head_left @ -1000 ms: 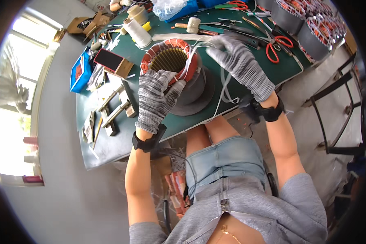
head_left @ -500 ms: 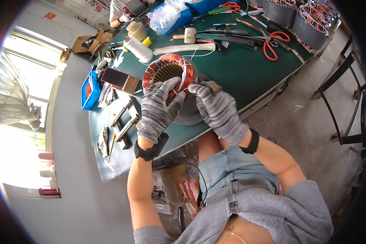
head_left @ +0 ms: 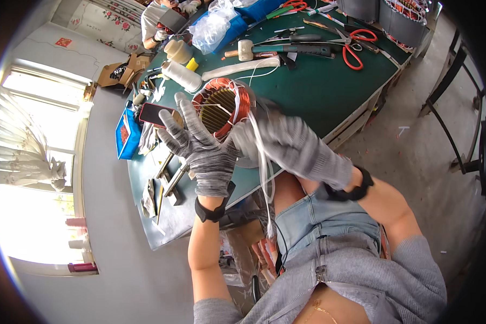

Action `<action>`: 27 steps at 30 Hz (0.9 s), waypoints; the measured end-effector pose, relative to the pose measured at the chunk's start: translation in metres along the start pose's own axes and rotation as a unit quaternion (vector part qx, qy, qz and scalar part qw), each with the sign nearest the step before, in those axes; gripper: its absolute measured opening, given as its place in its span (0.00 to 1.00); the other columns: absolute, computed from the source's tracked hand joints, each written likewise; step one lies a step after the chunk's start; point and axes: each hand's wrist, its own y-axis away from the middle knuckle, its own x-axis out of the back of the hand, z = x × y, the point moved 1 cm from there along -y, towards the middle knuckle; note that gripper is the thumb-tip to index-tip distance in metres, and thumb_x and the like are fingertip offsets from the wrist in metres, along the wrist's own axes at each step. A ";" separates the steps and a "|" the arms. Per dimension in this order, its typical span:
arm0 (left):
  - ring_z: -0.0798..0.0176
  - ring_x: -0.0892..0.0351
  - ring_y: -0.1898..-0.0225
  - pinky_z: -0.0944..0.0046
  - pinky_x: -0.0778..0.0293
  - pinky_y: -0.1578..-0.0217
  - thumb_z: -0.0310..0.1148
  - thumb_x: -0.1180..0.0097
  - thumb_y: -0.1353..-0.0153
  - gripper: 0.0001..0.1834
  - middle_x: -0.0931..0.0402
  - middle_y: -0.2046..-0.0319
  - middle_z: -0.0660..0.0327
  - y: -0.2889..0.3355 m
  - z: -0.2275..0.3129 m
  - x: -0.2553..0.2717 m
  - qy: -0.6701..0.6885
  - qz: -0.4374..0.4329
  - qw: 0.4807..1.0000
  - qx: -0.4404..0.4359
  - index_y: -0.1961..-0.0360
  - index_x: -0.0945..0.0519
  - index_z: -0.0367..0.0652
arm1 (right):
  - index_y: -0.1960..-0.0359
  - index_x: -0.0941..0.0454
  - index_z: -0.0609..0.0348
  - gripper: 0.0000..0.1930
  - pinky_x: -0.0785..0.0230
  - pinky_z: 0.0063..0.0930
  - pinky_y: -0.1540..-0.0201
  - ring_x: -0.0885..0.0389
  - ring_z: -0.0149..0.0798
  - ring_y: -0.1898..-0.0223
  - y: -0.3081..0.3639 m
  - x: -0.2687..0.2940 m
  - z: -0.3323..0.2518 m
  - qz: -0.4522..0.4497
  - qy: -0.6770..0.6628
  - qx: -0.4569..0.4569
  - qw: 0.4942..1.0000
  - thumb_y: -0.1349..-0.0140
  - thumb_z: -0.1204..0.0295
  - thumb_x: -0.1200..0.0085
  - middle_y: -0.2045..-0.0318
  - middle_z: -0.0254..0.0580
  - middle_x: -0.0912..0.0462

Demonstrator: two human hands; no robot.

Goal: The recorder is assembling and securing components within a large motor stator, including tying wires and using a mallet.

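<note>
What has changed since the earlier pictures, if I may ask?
The left hand, earlier curled over the rim of the stator, has opened, fingers spread. The right hand, out to the right a second ago, has come in to the stator's near side; white cord hangs beneath it. The mallet and scissors lie as before.

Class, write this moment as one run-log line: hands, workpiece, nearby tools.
left hand: spread open beside copper-wound ring | right hand: blurred, at white cord, grip unclear | nearby: mallet, red-handled scissors
</note>
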 end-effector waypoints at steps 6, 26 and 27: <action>0.42 0.49 0.37 0.48 0.52 0.39 0.38 0.45 0.46 0.40 0.45 0.39 0.44 0.003 0.006 -0.012 0.153 0.075 0.985 -0.002 0.37 0.49 0.35 | 0.50 0.31 0.60 0.21 0.31 0.33 0.63 0.25 0.41 0.66 -0.060 -0.018 0.008 0.052 0.275 0.127 0.952 0.49 0.79 0.50 0.62 0.40 0.24; 0.50 0.33 0.53 0.49 0.40 0.49 0.30 0.56 0.47 0.31 0.37 0.44 0.49 0.011 -0.004 -0.020 0.022 -0.113 0.975 -0.188 0.40 0.41 0.34 | 0.56 0.29 0.54 0.19 0.30 0.37 0.64 0.24 0.45 0.69 0.008 -0.011 0.026 0.078 0.135 -0.132 0.979 0.49 0.64 0.43 0.69 0.42 0.24; 0.50 0.33 0.53 0.49 0.40 0.49 0.30 0.56 0.47 0.31 0.37 0.44 0.49 0.010 0.002 -0.021 0.026 -0.114 0.974 -0.193 0.40 0.41 0.34 | 0.58 0.28 0.53 0.18 0.31 0.41 0.64 0.24 0.45 0.70 -0.002 -0.023 0.027 0.026 0.211 -0.141 0.967 0.49 0.62 0.43 0.70 0.43 0.24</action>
